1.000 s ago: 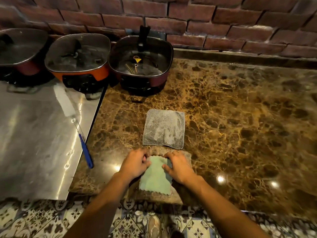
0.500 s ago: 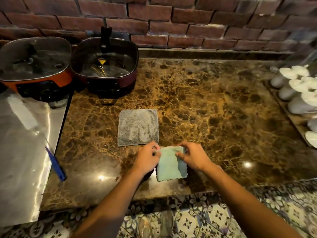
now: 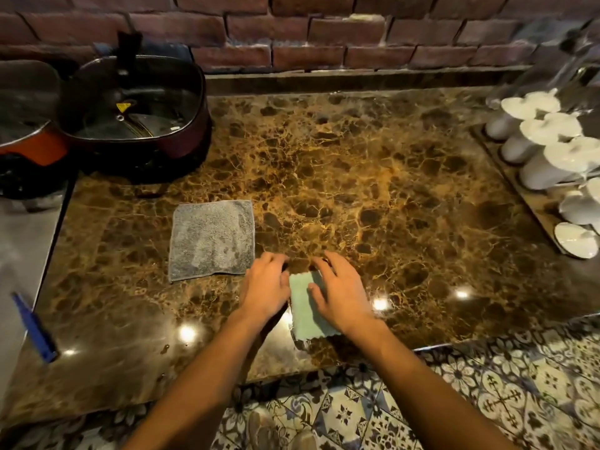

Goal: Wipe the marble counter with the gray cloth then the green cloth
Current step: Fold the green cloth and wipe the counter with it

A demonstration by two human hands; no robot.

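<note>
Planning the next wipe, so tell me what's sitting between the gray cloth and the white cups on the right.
Nothing: in the head view the marble counter is bare from the gray cloth across to the white cups.

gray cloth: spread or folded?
Spread flat. The gray cloth lies as a single square on the marble counter, all four edges visible, no hand on it.

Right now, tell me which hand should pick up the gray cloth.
Left. The left hand lies right beside the gray cloth, close to its near right corner. The right hand rests on the green cloth, farther from the gray one, and would probably have to cross over.
</note>
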